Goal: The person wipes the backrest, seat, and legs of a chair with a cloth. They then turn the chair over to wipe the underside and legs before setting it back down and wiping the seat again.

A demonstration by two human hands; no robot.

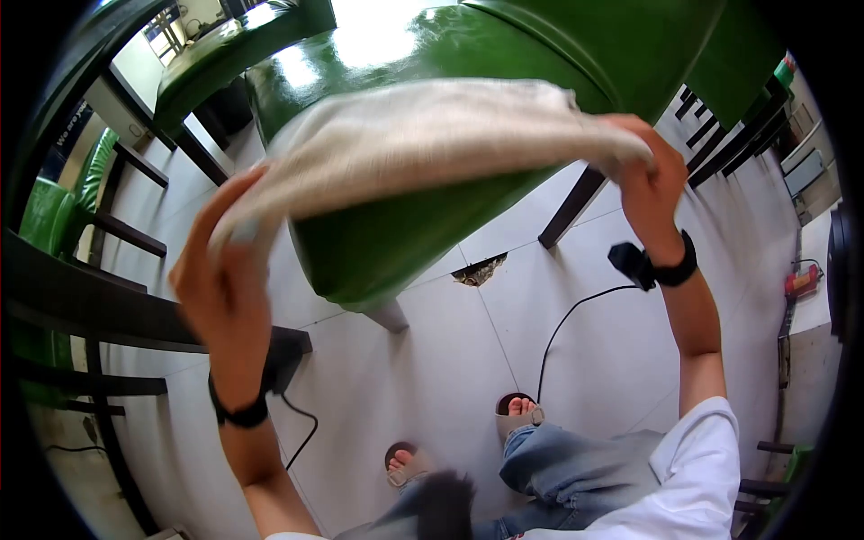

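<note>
A pale beige cloth (423, 135) is stretched between my two hands, slightly blurred, in front of a green covered surface (387, 243) with a shiny top. My left hand (225, 261) grips the cloth's left end, fingers wrapped round it. At the right end, my right hand (646, 171) holds the cloth bunched between its fingers. The cloth hides part of the green cover behind it. Each wrist wears a black strap with a small device and a cable.
Dark chair parts (108, 306) and a green seat (54, 216) stand at the left. More dark legs and green covers are at the upper right. On the tiled floor (432, 378) are a damaged patch (480, 269) and my sandalled feet. A red object (801, 281) is at the far right.
</note>
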